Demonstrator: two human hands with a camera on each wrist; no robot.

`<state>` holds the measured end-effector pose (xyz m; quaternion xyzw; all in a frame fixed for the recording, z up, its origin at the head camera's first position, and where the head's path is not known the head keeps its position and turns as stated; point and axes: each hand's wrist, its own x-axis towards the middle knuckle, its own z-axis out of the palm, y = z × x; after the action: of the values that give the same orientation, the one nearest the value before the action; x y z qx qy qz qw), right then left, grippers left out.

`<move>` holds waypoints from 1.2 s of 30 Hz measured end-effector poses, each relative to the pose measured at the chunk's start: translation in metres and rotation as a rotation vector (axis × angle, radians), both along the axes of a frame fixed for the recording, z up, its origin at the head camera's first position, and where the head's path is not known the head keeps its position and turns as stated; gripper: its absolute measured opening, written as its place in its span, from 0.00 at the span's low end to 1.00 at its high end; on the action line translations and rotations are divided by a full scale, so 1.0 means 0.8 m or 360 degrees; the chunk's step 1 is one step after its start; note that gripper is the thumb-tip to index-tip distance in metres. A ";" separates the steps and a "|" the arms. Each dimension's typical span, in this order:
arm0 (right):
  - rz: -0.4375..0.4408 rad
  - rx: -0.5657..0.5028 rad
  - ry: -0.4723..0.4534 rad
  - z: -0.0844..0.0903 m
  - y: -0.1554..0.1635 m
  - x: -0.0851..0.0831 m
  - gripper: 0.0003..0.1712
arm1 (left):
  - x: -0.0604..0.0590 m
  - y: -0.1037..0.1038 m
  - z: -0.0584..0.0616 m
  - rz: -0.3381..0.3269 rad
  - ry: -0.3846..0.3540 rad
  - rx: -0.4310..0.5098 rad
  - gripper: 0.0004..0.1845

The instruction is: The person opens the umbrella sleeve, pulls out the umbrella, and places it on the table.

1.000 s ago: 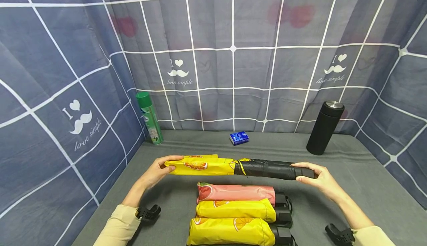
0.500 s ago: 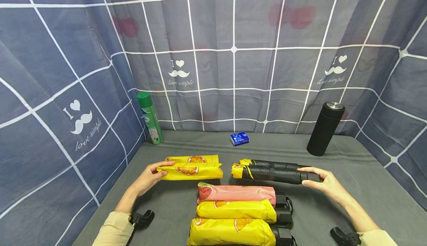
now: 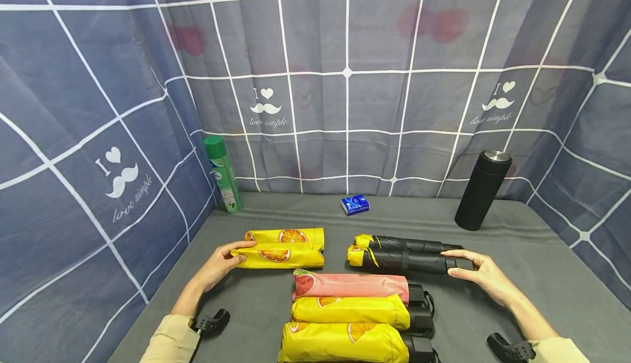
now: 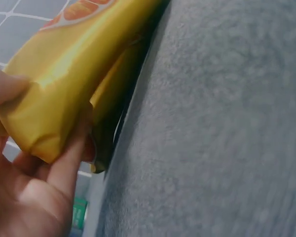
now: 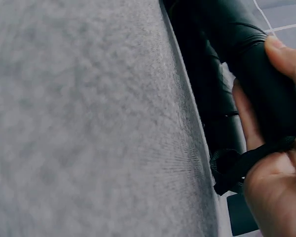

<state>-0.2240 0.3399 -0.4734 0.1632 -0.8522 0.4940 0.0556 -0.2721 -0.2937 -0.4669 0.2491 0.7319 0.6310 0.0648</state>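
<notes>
While the grey desk [image 3: 493, 226] spreads under both my arms, three folded umbrellas lie stacked side by side between my hands and nearer my body: a pink one [image 3: 350, 285], then two yellow ones [image 3: 345, 309].

My right hand [image 3: 485, 275] grasps the handle end of a black umbrella [image 3: 401, 261]; my fingers [image 5: 286, 57] curl round the handle and its wrist strap crosses my palm. A second black umbrella [image 3: 409, 244] lies touching it on the far side.

My left hand [image 3: 219, 264] pinches the end of a yellow sleeve with orange slices [image 3: 278, 256], thumb above, fingers [image 4: 71, 158] below. Another sleeve [image 3: 286, 236] lies just beyond it.

Far past my right fingers stands a black flask [image 3: 482, 189]; far past my left, a green spray can [image 3: 223, 174]. Between them lies a small blue packet [image 3: 355, 204].
</notes>
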 end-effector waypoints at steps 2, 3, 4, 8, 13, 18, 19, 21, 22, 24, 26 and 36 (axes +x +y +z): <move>0.0006 -0.0013 0.0000 -0.001 0.001 -0.001 0.22 | -0.003 -0.004 -0.003 0.0035 0.0063 -0.0037 0.21; 0.0007 -0.0007 0.0002 -0.002 0.002 -0.002 0.23 | -0.004 -0.005 -0.005 0.0056 0.0087 -0.0052 0.21; 0.0008 -0.0015 -0.0002 -0.003 0.002 -0.002 0.23 | -0.005 -0.007 -0.006 0.0081 0.0095 -0.0057 0.21; 0.0000 0.0008 -0.0001 -0.007 0.004 -0.002 0.23 | -0.008 -0.009 -0.008 0.0146 0.0112 -0.0091 0.21; -0.0030 0.0036 0.0006 -0.011 0.006 -0.004 0.22 | -0.011 -0.005 -0.007 0.0210 0.0182 -0.0124 0.20; -0.0050 0.0077 0.0006 -0.012 0.006 -0.005 0.22 | -0.016 0.002 -0.009 0.0185 0.0251 -0.0135 0.20; -0.0056 0.0087 0.0001 -0.012 0.006 -0.005 0.23 | -0.016 0.003 -0.009 0.0182 0.0261 -0.0143 0.20; -0.0080 0.0127 -0.0010 -0.012 0.006 -0.004 0.23 | -0.016 0.004 -0.010 0.0198 0.0278 -0.0174 0.20; -0.0089 0.0158 -0.0008 -0.012 0.006 -0.004 0.24 | -0.016 0.005 -0.011 0.0211 0.0275 -0.0186 0.20; -0.0120 0.0193 -0.0006 -0.012 0.006 -0.005 0.24 | -0.015 0.005 -0.011 0.0235 0.0278 -0.0202 0.20; -0.0152 0.0230 0.0007 -0.012 0.006 -0.006 0.24 | -0.014 0.005 -0.011 0.0250 0.0283 -0.0227 0.20; -0.0187 0.0364 0.0164 -0.010 0.001 -0.006 0.23 | -0.010 0.001 0.007 0.0239 0.0318 -0.0293 0.21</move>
<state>-0.2290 0.3411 -0.4813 0.1434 -0.9071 0.3804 0.1091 -0.2798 -0.2929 -0.4610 0.2481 0.8059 0.5365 -0.0331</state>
